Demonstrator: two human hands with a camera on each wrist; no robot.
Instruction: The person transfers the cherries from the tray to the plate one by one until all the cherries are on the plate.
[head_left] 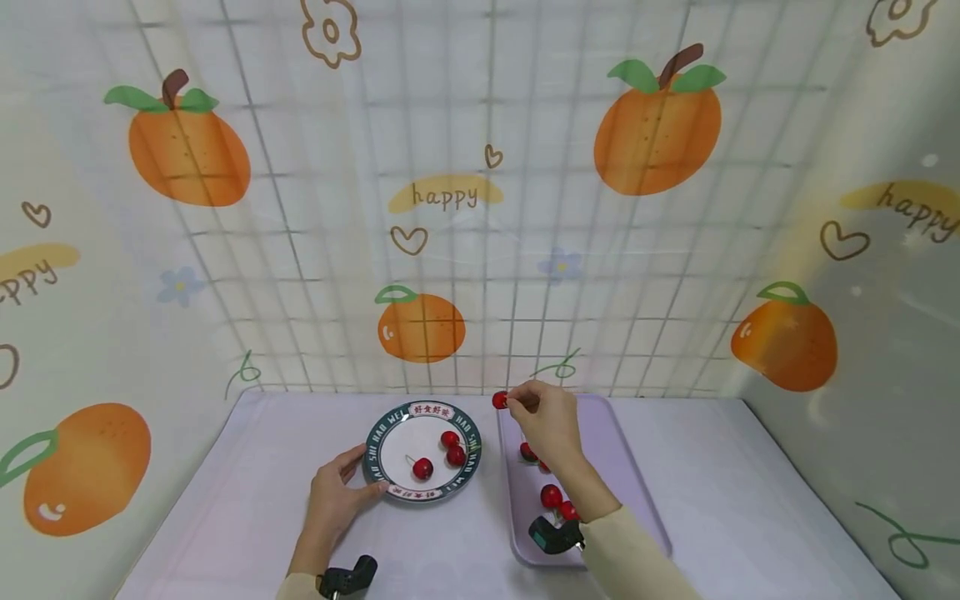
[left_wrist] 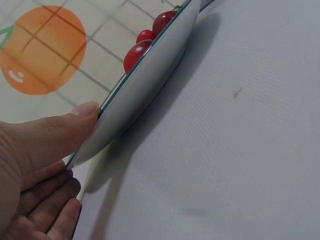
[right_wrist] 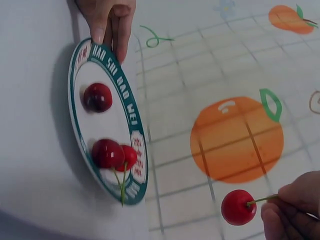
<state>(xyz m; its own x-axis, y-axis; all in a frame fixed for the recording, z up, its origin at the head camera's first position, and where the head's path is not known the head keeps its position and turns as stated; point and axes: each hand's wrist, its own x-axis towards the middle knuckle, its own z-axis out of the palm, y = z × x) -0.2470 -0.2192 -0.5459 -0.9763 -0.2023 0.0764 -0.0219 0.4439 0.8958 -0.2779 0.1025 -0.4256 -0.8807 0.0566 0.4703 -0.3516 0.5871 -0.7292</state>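
A white plate (head_left: 397, 446) with a green lettered rim stands left of centre. My left hand (head_left: 337, 497) holds its left edge, the thumb (left_wrist: 75, 127) over the rim and the other fingers at the outer side. Several cherries lie on the plate: one alone (head_left: 423, 469) near the front, and two touching, a cherry (head_left: 456, 456) and a smaller-looking one (head_left: 449, 439), at the right. My right hand (head_left: 550, 422), raised over the far part of the purple tray (head_left: 618, 483), pinches a red cherry (right_wrist: 239, 207) by its green stem (right_wrist: 262, 199). That cherry hangs beyond the plate's right side.
More cherries lie in the tray under my right arm, such as one (head_left: 551, 497) near its front half; the forearm partly hides others. A curtain with printed oranges (head_left: 422, 327) rises behind the table (head_left: 712, 500). Each wrist carries a black camera mount (head_left: 555, 535).
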